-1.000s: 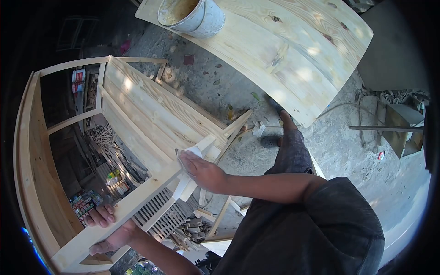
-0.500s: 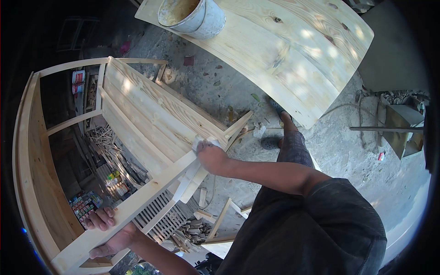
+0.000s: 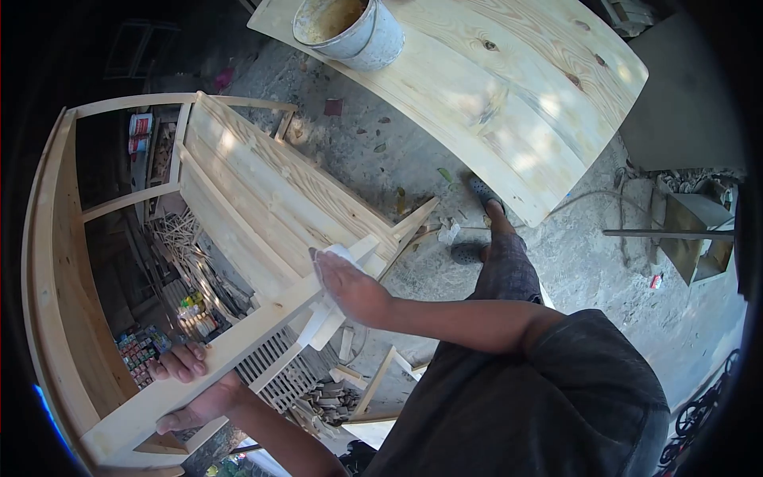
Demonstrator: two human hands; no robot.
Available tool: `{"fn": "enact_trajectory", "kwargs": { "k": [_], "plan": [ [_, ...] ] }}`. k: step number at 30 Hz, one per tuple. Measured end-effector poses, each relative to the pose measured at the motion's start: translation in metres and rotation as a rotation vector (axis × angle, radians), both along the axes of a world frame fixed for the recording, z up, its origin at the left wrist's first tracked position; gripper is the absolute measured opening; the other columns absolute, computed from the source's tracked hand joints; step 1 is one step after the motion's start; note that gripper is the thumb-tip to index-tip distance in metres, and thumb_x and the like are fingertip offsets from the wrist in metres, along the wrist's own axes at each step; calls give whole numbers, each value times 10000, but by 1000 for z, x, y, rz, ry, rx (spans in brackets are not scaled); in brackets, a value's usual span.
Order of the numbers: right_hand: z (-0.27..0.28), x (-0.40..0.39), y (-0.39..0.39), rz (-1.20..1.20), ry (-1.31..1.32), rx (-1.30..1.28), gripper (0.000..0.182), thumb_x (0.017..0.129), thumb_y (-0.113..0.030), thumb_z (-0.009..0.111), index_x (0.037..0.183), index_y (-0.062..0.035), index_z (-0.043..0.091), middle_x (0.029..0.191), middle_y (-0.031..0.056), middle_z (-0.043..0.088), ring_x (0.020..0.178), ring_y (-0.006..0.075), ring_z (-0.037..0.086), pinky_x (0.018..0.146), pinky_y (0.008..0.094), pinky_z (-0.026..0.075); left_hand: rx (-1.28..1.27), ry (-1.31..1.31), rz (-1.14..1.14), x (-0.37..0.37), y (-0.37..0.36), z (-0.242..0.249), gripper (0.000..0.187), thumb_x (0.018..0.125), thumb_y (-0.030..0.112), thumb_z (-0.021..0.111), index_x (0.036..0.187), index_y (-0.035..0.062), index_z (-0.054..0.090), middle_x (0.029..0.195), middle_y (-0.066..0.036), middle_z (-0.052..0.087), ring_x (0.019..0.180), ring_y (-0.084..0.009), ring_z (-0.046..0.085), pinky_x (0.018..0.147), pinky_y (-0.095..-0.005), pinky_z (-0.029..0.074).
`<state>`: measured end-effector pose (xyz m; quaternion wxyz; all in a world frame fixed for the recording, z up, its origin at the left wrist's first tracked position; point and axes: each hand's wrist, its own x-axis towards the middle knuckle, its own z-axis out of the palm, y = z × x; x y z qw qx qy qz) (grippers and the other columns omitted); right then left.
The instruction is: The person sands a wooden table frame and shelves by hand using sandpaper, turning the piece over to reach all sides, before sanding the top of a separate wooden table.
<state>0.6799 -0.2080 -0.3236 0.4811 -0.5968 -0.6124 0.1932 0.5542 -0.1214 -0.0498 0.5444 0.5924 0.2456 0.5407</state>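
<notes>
My left hand (image 3: 195, 389) is wrapped round a pale wooden rail (image 3: 246, 334) of a large frame, near its lower left end. Further up the same rail lies my right hand (image 3: 350, 288), its fingers closed over a white sheet or pad (image 3: 340, 253) pressed against the wood. Part of the white piece shows beyond the fingers. Behind the rail, the frame's broad plank panel (image 3: 254, 191) stretches to the upper left.
A pale wooden tabletop (image 3: 509, 87) stands at the top, bearing a stained white bucket (image 3: 381, 40). Wood scraps (image 3: 338, 400) and a slatted piece (image 3: 278, 366) lie below the rail. A metal box (image 3: 695, 226) is at the right.
My right hand has moved slightly left and down along the rail with the white piece, and its fingers now lie flatter. My left hand keeps its hold. The view has shifted slightly.
</notes>
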Motion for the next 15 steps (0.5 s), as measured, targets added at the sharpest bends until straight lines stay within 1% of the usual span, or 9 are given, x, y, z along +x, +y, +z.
{"fn": "enact_trajectory", "kwargs": {
  "k": [2,4,6,8,9,10,12,14,15],
  "plan": [
    [-69,7,15,122,252,-591,604,914,-4,541,1471,157,372,1456,335,526,1303,448,590,1090,438,520,29,-8,-2,5,3,-3,839,824,831,642,1119,49,572,792,-55,527,673,-178,509,728,-355,455],
    [-73,3,18,185,273,-674,658,892,33,528,1507,146,325,1484,339,496,1345,458,546,1132,442,480,56,3,6,4,3,-4,835,831,838,626,1116,55,570,800,-63,549,675,-188,530,734,-361,467],
    [-30,-1,20,176,290,-484,725,872,65,532,1549,126,278,1530,344,438,1408,462,474,1191,450,409,63,-8,-21,2,5,-5,839,841,850,598,1118,58,569,808,-71,563,686,-199,544,743,-367,476],
    [74,-6,12,215,490,-15,815,849,82,561,1601,76,245,1612,325,334,1520,442,326,1274,483,259,55,-17,1,3,1,-10,847,849,864,567,1118,61,569,817,-78,576,698,-211,558,753,-375,483],
    [120,2,9,306,516,112,750,872,65,499,1583,92,261,1614,306,352,1518,448,335,1281,501,234,58,-10,36,3,-1,-10,853,851,872,549,1116,62,570,822,-82,582,705,-218,564,759,-379,486],
    [145,8,6,372,502,225,833,817,93,568,1592,66,261,1629,288,336,1536,421,316,1280,521,229,68,-4,70,4,-1,-9,860,854,881,532,1115,63,571,826,-86,589,711,-224,570,764,-384,489],
    [101,4,11,452,367,370,848,793,131,588,1583,64,287,1653,268,306,1551,404,297,1273,531,230,100,23,183,10,-2,-10,874,855,914,458,1054,70,566,917,-121,603,808,-244,586,790,-383,487],
    [9,8,10,418,337,370,915,771,119,622,1603,38,251,1683,243,256,1576,386,249,1270,547,212,165,93,418,25,-4,-9,872,861,920,430,1019,72,556,968,-137,604,866,-248,587,799,-382,483],
    [-22,19,4,462,233,216,948,772,89,644,1615,32,213,1692,237,237,1585,383,226,1272,549,196,214,224,391,20,-5,-8,823,919,889,360,1036,92,532,1030,-100,544,905,-211,531,822,-378,476]
  ]
}}
